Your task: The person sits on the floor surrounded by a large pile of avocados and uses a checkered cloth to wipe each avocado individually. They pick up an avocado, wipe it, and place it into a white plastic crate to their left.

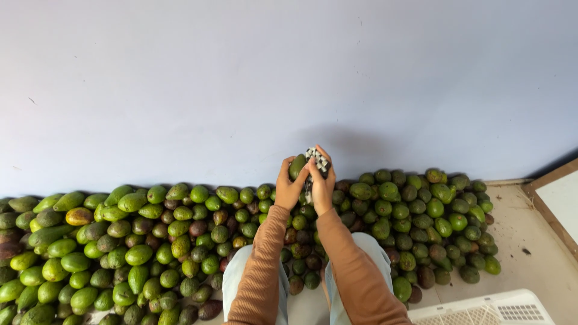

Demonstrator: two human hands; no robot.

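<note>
At the centre of the frame the person's left hand [289, 185] is closed around a green avocado [297, 166], lifted above the heap. The right hand [321, 180] is pressed just beside it, gripping a strip of small black-and-white stickers [317, 160] that touches the fruit. A wide pile of avocados [138, 247] stretches along the pale wall [241, 78], and a white crate [481, 310] sits at the lower right
</note>
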